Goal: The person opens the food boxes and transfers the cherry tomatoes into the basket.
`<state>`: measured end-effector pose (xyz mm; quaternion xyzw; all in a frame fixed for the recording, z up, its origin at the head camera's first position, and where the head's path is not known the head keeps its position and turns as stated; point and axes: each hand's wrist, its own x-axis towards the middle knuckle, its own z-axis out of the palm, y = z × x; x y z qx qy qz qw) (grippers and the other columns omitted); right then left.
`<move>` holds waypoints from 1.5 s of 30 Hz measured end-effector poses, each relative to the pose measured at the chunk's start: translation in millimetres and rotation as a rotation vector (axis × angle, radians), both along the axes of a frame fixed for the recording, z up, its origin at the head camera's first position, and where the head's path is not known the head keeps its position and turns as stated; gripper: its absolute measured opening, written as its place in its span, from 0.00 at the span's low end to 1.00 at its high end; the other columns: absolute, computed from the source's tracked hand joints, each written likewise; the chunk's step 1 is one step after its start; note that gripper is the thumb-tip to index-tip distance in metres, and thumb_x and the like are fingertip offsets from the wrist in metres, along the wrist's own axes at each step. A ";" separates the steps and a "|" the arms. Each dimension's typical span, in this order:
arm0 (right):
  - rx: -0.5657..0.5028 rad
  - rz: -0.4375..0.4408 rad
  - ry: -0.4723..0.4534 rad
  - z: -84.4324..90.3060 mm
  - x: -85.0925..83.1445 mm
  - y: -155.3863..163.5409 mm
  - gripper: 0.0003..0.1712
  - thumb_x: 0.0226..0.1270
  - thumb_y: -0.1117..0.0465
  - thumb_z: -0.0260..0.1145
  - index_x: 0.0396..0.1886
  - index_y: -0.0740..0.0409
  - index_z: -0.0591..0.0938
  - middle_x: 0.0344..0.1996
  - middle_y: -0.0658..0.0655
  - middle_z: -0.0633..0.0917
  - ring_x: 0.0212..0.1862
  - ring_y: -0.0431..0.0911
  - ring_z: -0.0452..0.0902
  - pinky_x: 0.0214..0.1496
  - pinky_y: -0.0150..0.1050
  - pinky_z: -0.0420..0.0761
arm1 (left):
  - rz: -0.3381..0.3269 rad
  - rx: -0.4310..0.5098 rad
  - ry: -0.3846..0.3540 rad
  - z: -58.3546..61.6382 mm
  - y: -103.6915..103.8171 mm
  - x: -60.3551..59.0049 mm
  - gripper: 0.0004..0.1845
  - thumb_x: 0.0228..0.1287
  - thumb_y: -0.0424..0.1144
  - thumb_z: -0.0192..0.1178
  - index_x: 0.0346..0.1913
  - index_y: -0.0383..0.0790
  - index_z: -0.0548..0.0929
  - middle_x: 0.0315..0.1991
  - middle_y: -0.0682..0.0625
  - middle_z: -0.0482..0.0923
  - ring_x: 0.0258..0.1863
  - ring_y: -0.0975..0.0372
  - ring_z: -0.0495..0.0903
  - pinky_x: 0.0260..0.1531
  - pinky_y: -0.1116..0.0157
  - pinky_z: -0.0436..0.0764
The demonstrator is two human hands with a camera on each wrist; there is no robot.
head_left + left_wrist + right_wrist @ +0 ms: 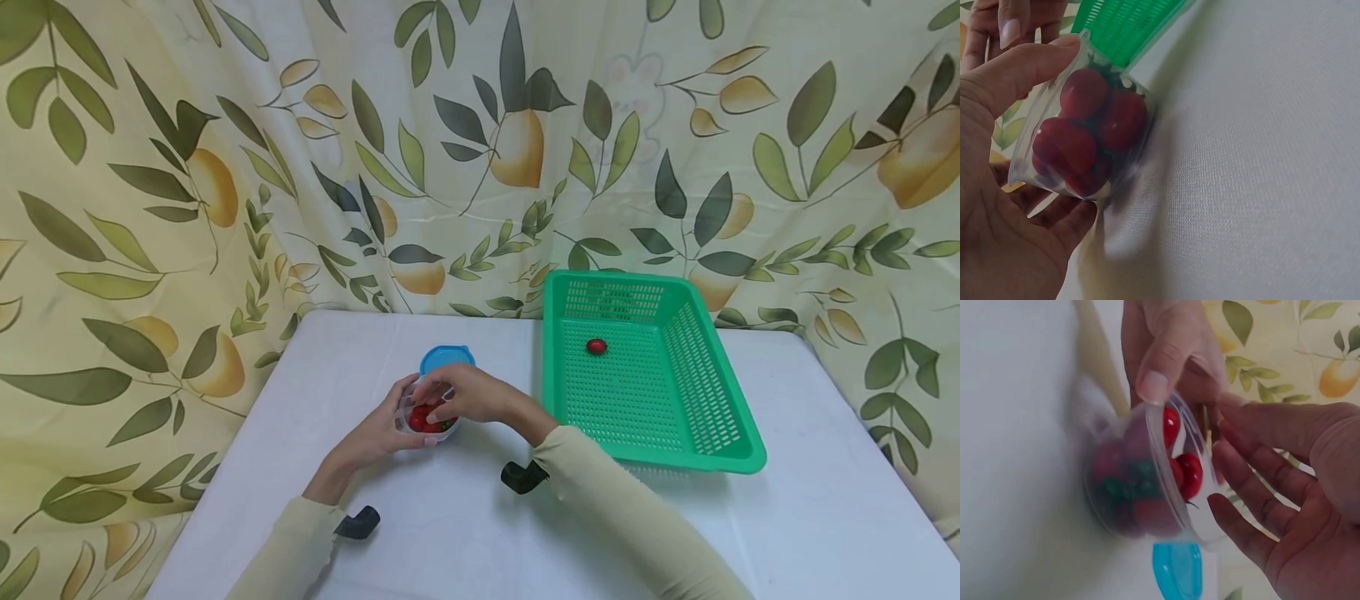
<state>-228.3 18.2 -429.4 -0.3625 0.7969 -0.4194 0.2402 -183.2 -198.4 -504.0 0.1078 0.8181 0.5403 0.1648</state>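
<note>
My left hand [369, 437] grips a small clear plastic container [1166, 447] by its side, thumb at the rim and fingers round the far wall. Several red cherry tomatoes [1065, 147] fill it, some with green stems. Over its mouth hovers my right hand [474, 392], fingers loosely bent and apart. In the right wrist view nothing shows between those fingers, and the fingertips are right by the rim. One red cherry tomato [596, 346] lies inside the green plastic basket [752, 450], near its back left corner.
Just behind the container is a round blue lid [447, 357] on the white-covered table [442, 533]. The basket stands at the right, beside my right forearm. A curtain [315, 208] printed with leaves and fruit hangs behind the table.
</note>
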 end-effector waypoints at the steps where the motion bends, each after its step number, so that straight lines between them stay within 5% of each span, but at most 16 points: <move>1: 0.002 -0.005 0.000 -1.9 0.9 -2.2 0.17 0.65 0.71 0.71 0.54 0.61 0.85 0.51 0.61 0.86 0.54 0.52 0.82 0.56 0.41 0.85 | 0.000 0.000 -0.003 -0.8 -0.3 -0.1 0.57 0.55 0.46 0.77 0.80 0.52 0.49 0.78 0.47 0.55 0.77 0.46 0.54 0.71 0.32 0.55; 15: 0.064 -0.178 0.053 -17.3 10.1 -19.0 0.17 0.65 0.74 0.69 0.53 0.60 0.86 0.51 0.58 0.87 0.55 0.52 0.81 0.55 0.43 0.85 | 0.014 0.005 -0.006 -2.2 -0.9 -1.7 0.59 0.53 0.46 0.79 0.81 0.51 0.50 0.79 0.47 0.55 0.79 0.46 0.51 0.72 0.32 0.52; 28: 0.123 -0.049 0.144 -25.2 6.5 -24.5 0.16 0.61 0.70 0.74 0.50 0.58 0.88 0.39 0.52 0.88 0.39 0.41 0.79 0.42 0.27 0.83 | -0.027 0.027 0.022 -2.6 -2.6 -1.3 0.58 0.55 0.44 0.77 0.81 0.49 0.48 0.80 0.45 0.53 0.80 0.48 0.49 0.74 0.34 0.48; 45: 0.112 -0.031 0.261 -34.2 3.9 -26.0 0.13 0.62 0.67 0.75 0.46 0.56 0.90 0.36 0.49 0.89 0.38 0.41 0.79 0.39 0.26 0.80 | -0.042 0.047 0.009 -2.2 -3.4 -1.5 0.58 0.57 0.43 0.76 0.81 0.48 0.46 0.80 0.49 0.53 0.80 0.50 0.51 0.73 0.34 0.50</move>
